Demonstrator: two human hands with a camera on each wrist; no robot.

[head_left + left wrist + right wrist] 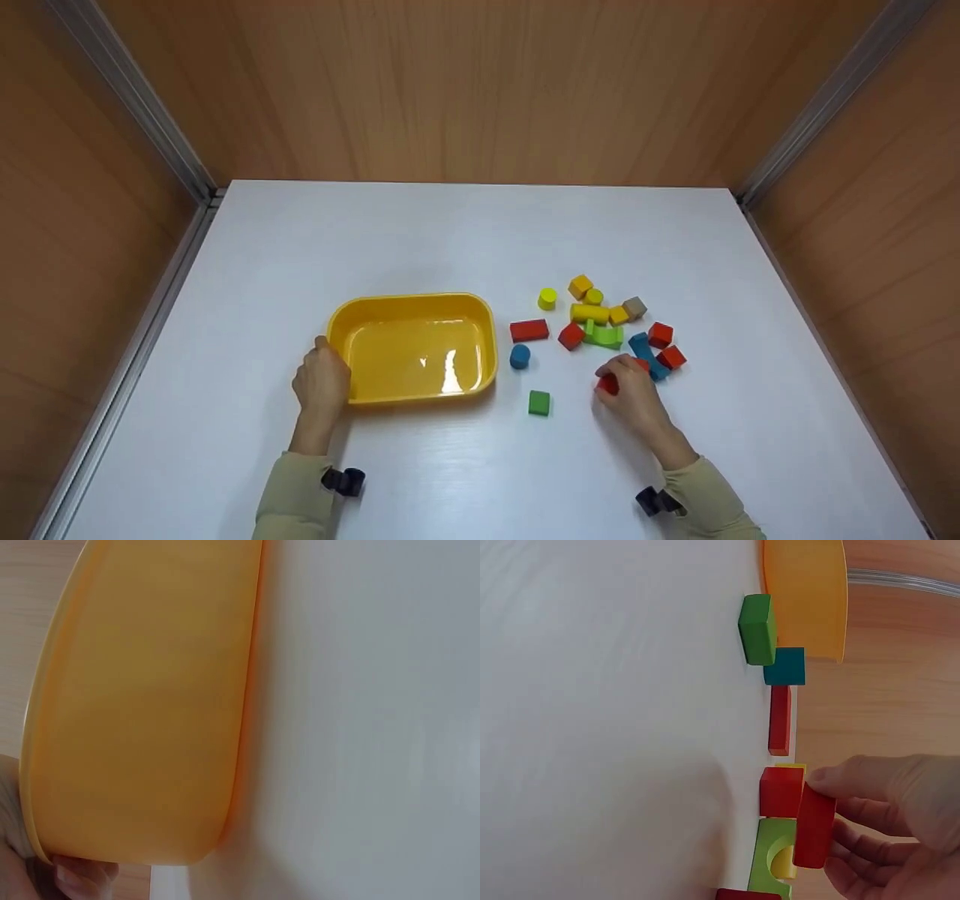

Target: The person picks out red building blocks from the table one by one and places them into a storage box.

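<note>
My left hand [321, 379] grips the left rim of a yellow plastic tub [412, 345]; in the left wrist view, fingertips [79, 879] curl under that rim. The tub shows nothing inside. My right hand [636, 394] pinches a red block [815, 829] between thumb and fingers, held up off the table. Just beyond this hand lie blue blocks [657, 367] and red cubes [661, 334]. A green arch block [603, 335] sits farther back beside a red cube [571, 336].
Between tub and right hand lie a red rectangular block [529, 330], a blue cylinder [520, 356] and a green block [539, 403]. Several yellow blocks [590, 313] and a bare wood cube [634, 307] lie behind. Wooden panels [480, 90] enclose the white table [420, 232].
</note>
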